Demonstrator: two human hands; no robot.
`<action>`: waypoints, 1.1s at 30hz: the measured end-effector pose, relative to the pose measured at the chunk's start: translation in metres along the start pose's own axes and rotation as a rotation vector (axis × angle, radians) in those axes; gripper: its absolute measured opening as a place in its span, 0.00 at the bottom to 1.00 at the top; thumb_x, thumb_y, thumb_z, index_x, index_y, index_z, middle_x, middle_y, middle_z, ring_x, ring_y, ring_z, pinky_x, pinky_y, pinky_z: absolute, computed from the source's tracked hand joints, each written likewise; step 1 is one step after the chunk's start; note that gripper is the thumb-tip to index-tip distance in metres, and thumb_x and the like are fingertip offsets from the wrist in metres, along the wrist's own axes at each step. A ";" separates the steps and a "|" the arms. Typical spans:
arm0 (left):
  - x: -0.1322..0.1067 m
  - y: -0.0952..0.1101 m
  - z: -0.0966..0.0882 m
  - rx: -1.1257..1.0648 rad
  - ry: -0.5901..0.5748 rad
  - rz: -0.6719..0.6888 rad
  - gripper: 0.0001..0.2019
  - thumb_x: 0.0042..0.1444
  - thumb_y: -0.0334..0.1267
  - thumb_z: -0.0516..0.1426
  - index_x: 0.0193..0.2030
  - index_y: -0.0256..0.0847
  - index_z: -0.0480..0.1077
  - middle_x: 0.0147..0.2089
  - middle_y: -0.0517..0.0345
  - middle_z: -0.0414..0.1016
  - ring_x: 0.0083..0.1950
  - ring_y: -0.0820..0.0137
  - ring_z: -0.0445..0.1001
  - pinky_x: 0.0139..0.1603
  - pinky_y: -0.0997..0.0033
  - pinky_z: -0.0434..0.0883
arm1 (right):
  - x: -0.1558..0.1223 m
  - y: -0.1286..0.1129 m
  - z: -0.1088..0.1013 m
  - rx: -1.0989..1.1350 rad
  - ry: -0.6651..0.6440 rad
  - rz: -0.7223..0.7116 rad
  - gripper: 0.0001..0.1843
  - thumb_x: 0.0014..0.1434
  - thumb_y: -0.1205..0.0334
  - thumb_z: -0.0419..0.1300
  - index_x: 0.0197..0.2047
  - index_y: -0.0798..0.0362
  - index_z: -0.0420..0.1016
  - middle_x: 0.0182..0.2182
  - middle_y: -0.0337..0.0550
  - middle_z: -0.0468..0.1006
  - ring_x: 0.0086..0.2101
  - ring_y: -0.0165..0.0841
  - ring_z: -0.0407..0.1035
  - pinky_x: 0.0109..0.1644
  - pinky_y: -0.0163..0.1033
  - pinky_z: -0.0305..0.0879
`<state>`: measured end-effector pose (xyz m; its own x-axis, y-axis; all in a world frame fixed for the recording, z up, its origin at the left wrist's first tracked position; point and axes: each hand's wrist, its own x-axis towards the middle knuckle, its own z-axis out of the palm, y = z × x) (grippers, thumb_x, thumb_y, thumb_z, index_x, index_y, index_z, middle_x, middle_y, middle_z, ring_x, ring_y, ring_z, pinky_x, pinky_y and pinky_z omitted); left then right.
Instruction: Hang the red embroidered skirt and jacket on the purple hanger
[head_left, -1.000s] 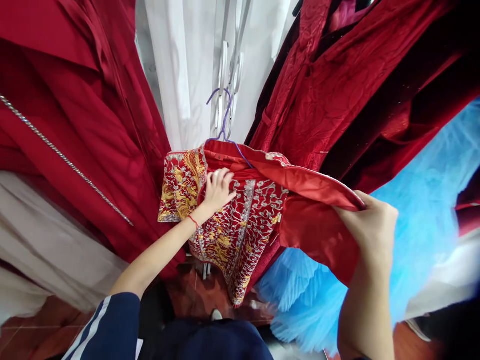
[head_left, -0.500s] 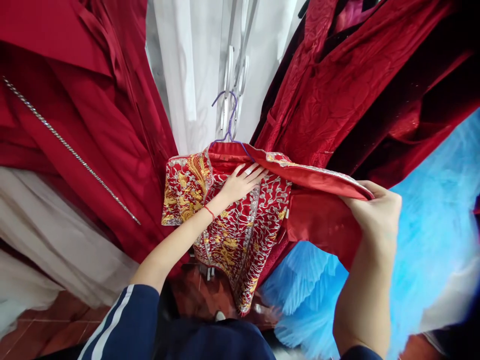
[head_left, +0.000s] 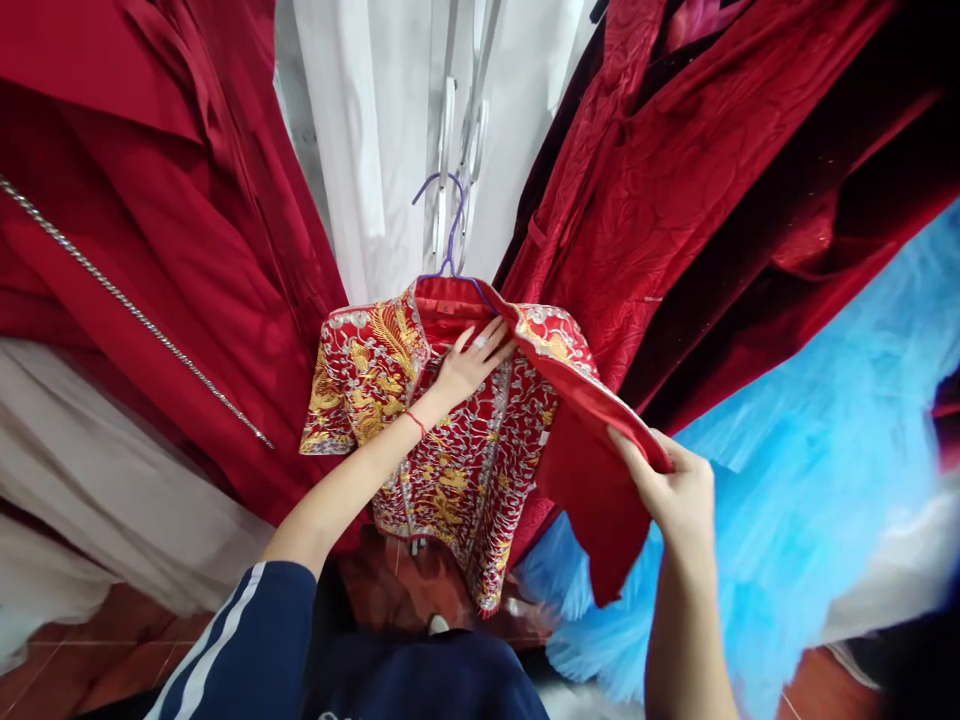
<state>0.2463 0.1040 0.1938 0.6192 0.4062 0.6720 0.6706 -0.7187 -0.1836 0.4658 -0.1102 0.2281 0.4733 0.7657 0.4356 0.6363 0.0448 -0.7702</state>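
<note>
A red jacket [head_left: 375, 375] with gold and silver embroidery hangs on a purple wire hanger [head_left: 455, 222] in the middle of the view. Spread flat over the inner embroidered layer just below the collar is my left hand [head_left: 471, 362]; its fingertips reach the folded-back edge near the hanger's right arm. My right hand [head_left: 679, 490] is closed on the edge of the jacket's right-side front panel, pulling it outward so the plain red lining shows. The thumb lies on the lining side, and part of the fingers is hidden behind the panel.
Dark red gowns [head_left: 187, 250] hang on the left, one with a sparkling trim. White cloth [head_left: 397, 130] and white metal rails [head_left: 447, 130] are behind the hanger. Patterned red dresses [head_left: 675, 170] and light blue tulle [head_left: 787, 450] fill the right. Reddish floor tiles [head_left: 112, 640] show below.
My right hand has moved left and slightly down with the panel's edge, so the panel now hangs lower and more folded. My left hand has shifted slightly left with the jacket.
</note>
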 end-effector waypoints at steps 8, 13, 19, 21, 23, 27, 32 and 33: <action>-0.144 0.054 0.078 -0.100 0.098 -0.727 0.42 0.65 0.49 0.51 0.73 0.16 0.41 0.72 0.16 0.46 0.76 0.42 0.44 0.71 0.36 0.52 | -0.035 0.045 0.052 0.173 0.166 -0.073 0.22 0.61 0.47 0.59 0.25 0.56 0.73 0.20 0.35 0.62 0.23 0.26 0.57 0.27 0.32 0.55; -0.155 0.030 0.058 -0.173 0.225 -0.725 0.42 0.67 0.50 0.49 0.76 0.27 0.32 0.76 0.25 0.40 0.76 0.48 0.46 0.72 0.45 0.55 | -0.057 0.065 0.101 0.169 0.172 -0.220 0.15 0.65 0.56 0.55 0.37 0.56 0.79 0.27 0.40 0.75 0.28 0.31 0.67 0.34 0.35 0.67; -0.075 -0.017 0.000 -0.214 0.287 -0.329 0.34 0.69 0.43 0.47 0.76 0.40 0.35 0.76 0.40 0.46 0.78 0.56 0.40 0.76 0.49 0.53 | -0.087 0.094 0.186 -0.135 0.060 -0.412 0.22 0.64 0.62 0.53 0.60 0.52 0.72 0.49 0.54 0.75 0.45 0.40 0.74 0.47 0.44 0.73; -0.059 -0.022 -0.007 -0.207 0.282 -0.254 0.31 0.70 0.40 0.46 0.75 0.39 0.41 0.75 0.40 0.52 0.78 0.56 0.40 0.75 0.48 0.53 | -0.097 0.105 0.204 -0.202 0.023 -0.404 0.23 0.65 0.64 0.50 0.61 0.53 0.70 0.48 0.54 0.74 0.43 0.39 0.74 0.44 0.43 0.74; -0.052 -0.022 -0.007 -0.207 0.300 -0.253 0.26 0.70 0.39 0.46 0.72 0.37 0.51 0.69 0.39 0.62 0.76 0.56 0.50 0.74 0.50 0.57 | -0.104 0.114 0.214 -0.218 -0.031 -0.390 0.25 0.66 0.67 0.46 0.63 0.53 0.67 0.44 0.51 0.75 0.39 0.36 0.73 0.41 0.40 0.73; -0.052 -0.016 0.000 -0.223 0.353 -0.359 0.18 0.69 0.41 0.48 0.61 0.37 0.64 0.57 0.41 0.73 0.63 0.57 0.71 0.66 0.51 0.67 | -0.102 0.116 0.217 -0.257 -0.026 -0.355 0.23 0.67 0.55 0.50 0.60 0.59 0.67 0.44 0.54 0.74 0.42 0.39 0.72 0.44 0.41 0.71; -0.044 -0.009 -0.004 -0.259 0.401 -0.416 0.13 0.67 0.41 0.51 0.54 0.38 0.66 0.52 0.41 0.75 0.58 0.56 0.73 0.63 0.49 0.68 | -0.075 0.100 0.232 -0.635 -0.155 -0.246 0.27 0.64 0.40 0.52 0.39 0.58 0.75 0.39 0.59 0.77 0.44 0.48 0.70 0.46 0.47 0.66; -0.041 -0.009 -0.007 -0.259 0.400 -0.410 0.13 0.66 0.41 0.52 0.53 0.37 0.66 0.52 0.42 0.75 0.57 0.56 0.73 0.62 0.49 0.69 | -0.069 0.097 0.236 -0.685 -0.182 -0.233 0.26 0.65 0.42 0.51 0.38 0.58 0.75 0.39 0.60 0.78 0.45 0.48 0.70 0.46 0.47 0.65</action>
<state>0.2115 0.0896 0.1730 0.0976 0.4711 0.8767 0.6697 -0.6827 0.2923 0.3514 -0.0073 0.0131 0.2089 0.8822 0.4220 0.9732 -0.1450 -0.1787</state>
